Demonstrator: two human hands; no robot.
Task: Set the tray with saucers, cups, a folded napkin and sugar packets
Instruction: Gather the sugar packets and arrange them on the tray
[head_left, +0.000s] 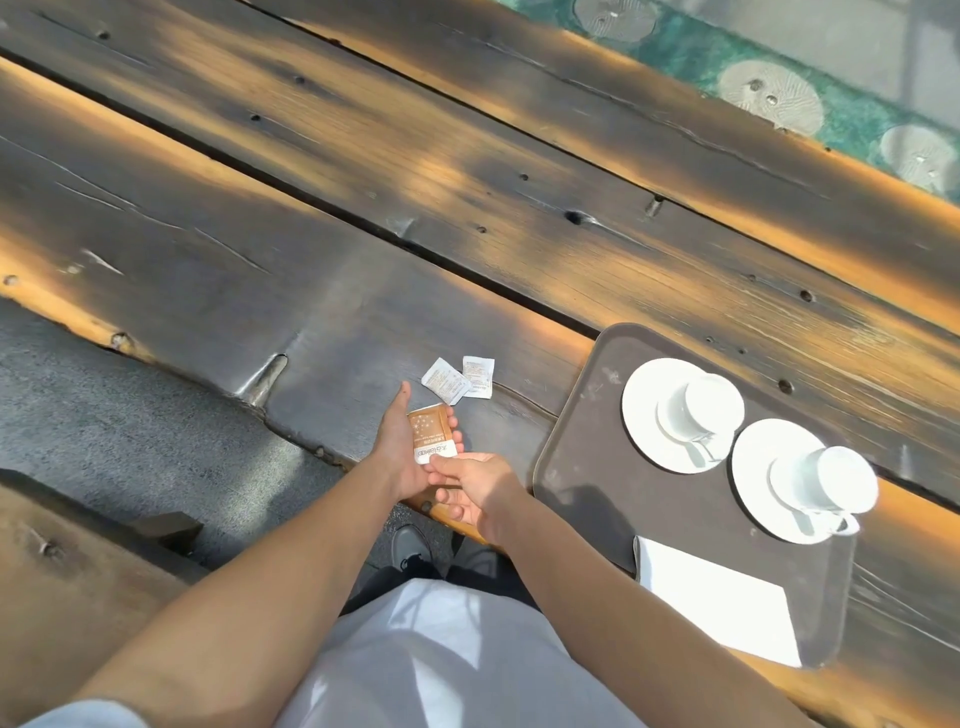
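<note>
A dark brown tray (582, 447) lies on the wooden table at the right. On it stand two white saucers, each with a white cup: one further back (691, 410) and one nearer (826, 480). A folded white napkin (722, 600) lies on the tray's near end. My left hand (402, 447) holds an orange and white sugar packet (431, 435) in its palm, fingers curled round its far side. My right hand (467, 488) pinches the packet's near white end. Two white sugar packets (457, 380) lie overlapping on the table just beyond my hands.
The table (363, 218) is made of dark, weathered planks with gaps between them. Its near edge runs just under my hands, with grey ground (130, 415) and a wooden bench (62, 561) below at the left. A green patterned floor (779, 67) shows past the far edge.
</note>
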